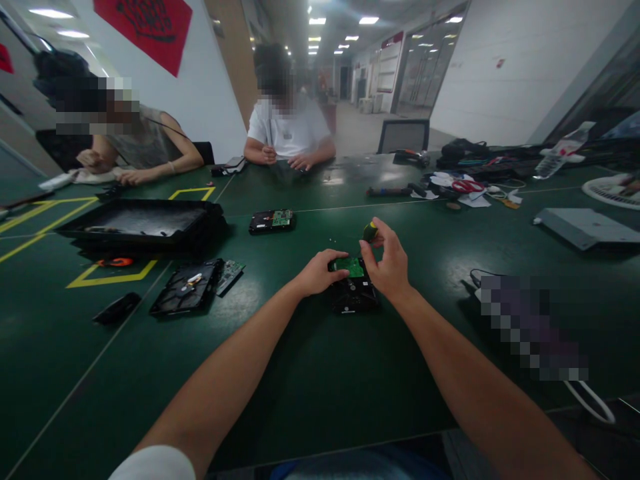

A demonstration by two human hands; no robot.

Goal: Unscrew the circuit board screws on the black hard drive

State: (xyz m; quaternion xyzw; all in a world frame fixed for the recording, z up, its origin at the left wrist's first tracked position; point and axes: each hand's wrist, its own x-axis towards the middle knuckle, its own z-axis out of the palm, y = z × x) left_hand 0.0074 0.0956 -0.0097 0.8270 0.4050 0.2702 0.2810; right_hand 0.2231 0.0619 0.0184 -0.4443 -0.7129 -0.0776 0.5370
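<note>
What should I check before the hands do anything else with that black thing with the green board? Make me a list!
1. Left hand touching the black device: ok, it is at the left edge.
2. Right hand holding the green-and-yellow tool: ok, between thumb and fingers.
3. Tool's tip touching the green board: cannot tell, the tip is hidden.
4. Device resting on the green table: ok.
5. Tiny pale bits gathered in a container: not ok, they lie loose beyond the device.

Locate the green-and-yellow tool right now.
The tool is in the right hand, right of centre in the head view, close to the hard drive.
</note>
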